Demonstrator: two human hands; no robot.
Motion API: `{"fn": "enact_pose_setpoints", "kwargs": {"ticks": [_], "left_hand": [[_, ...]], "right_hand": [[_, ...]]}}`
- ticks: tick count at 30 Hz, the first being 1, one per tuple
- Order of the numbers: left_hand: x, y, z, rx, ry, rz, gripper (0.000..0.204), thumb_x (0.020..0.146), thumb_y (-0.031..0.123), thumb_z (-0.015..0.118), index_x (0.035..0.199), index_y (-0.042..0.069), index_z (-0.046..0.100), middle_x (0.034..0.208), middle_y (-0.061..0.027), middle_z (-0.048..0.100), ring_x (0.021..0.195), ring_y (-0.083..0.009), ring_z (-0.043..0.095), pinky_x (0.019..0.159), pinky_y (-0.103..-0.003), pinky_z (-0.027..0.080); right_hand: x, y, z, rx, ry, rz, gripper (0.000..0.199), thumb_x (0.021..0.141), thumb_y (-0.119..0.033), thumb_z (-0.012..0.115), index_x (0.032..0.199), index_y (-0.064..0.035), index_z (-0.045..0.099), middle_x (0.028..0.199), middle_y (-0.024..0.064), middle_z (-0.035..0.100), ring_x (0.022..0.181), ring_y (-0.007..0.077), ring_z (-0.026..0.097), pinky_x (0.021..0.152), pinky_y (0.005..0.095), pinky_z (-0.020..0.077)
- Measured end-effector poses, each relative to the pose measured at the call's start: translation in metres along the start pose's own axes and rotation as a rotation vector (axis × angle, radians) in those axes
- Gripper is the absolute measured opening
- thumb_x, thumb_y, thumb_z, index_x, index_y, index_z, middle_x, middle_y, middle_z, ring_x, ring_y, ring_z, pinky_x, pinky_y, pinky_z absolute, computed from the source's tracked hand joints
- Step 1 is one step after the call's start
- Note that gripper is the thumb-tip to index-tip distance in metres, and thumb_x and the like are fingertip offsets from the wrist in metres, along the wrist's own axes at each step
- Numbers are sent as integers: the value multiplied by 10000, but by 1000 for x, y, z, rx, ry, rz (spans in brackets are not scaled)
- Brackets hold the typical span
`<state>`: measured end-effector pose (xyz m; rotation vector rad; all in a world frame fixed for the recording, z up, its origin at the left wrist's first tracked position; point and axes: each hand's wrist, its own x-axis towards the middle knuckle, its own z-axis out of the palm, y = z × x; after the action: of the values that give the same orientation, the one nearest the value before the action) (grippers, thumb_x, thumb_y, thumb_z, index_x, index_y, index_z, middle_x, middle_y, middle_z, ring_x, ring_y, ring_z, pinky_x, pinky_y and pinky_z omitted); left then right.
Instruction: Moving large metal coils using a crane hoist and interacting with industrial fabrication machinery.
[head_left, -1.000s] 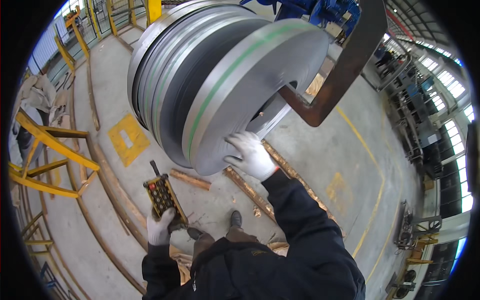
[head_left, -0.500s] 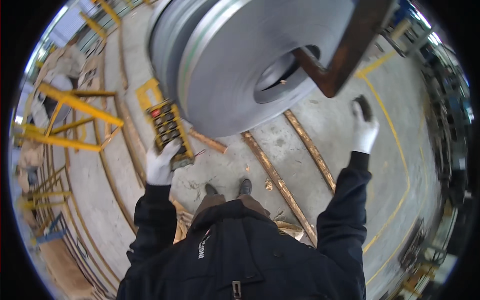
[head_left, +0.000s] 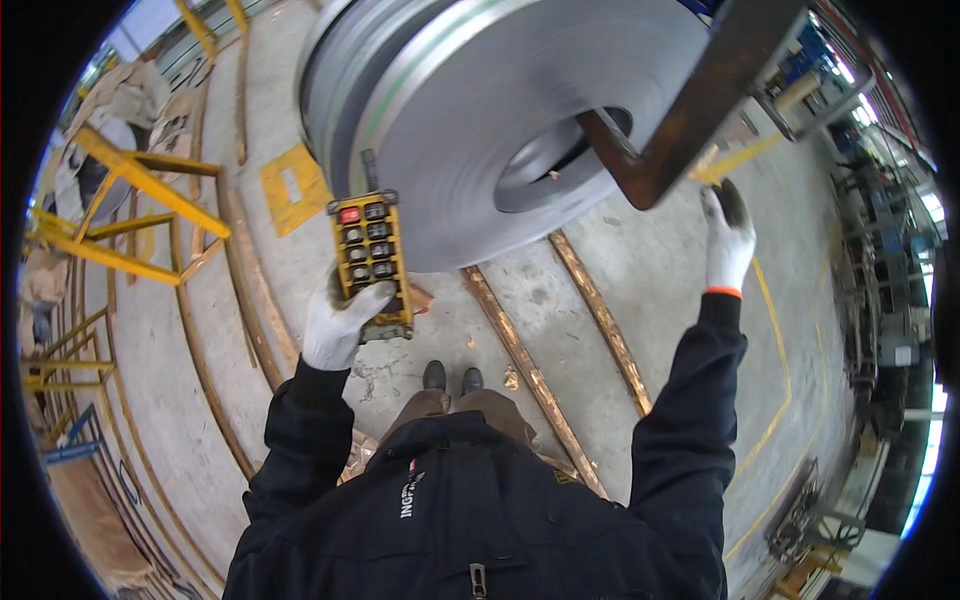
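Note:
A yellow crane remote control (head_left: 372, 255) with black buttons and one red button is in my left hand (head_left: 335, 325), which wears a white glove. My thumb lies across its lower buttons. My right hand (head_left: 732, 238), in a white glove with a dark palm and an orange cuff edge, is held out with the fingers apart and nothing seen in it. Ahead of me is a big grey steel coil (head_left: 450, 180), with another coil part behind it at the left. A rusty steel lifting hook (head_left: 690, 110) reaches into the coil's centre hole; my right hand is nearest to it, apart from it.
Wooden beams (head_left: 535, 375) lie on the concrete floor between my feet and the coil. A yellow steel frame (head_left: 150, 190) stands at the left, near a yellow plate (head_left: 294, 190). Yellow floor lines (head_left: 785, 370) and racks (head_left: 890, 290) are on the right.
My left hand has brought the remote control rightward and turned it more upright. My right hand is a little lower in the picture, its dark-palmed fingers extended. The hook and coil sit slightly shifted leftward in view.

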<state>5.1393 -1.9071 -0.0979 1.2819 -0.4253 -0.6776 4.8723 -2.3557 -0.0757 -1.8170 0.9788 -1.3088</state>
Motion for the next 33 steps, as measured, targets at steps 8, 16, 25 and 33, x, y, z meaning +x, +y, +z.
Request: {"fn": "enact_pose_setpoints", "kwargs": {"ticks": [8,16,25,33], "left_hand": [[-22,-1,15,67,81,-52,397,915,96,738,1271,-12,600,1082,-72,700,909,-147,687,826,-308,582],[-38,33,54,24,231,-77,284,938,89,683,1202,-10,644,1030,-67,704,865,-151,693,779,-318,602],[-46,57,77,-6,254,-105,309,936,109,697,1212,-14,634,1050,-69,700,874,-155,696,786,-315,601],[-46,62,77,13,213,-125,344,928,169,718,1216,2,628,1039,-63,699,873,-155,697,791,-322,601]], "right_hand": [[66,15,28,-152,7,-121,939,755,-466,923,1433,67,550,1295,190,696,1102,222,690,981,323,535],[132,-27,56,-292,-94,-203,1021,710,-581,905,1443,32,545,1296,210,699,1181,303,692,1004,396,551],[146,-45,60,-173,-126,-151,960,736,-481,922,1446,41,541,1311,211,692,1188,292,688,1009,386,547],[139,-46,39,-210,-30,-126,890,750,-426,923,1425,32,568,1251,198,716,1119,271,705,977,379,555]]}}
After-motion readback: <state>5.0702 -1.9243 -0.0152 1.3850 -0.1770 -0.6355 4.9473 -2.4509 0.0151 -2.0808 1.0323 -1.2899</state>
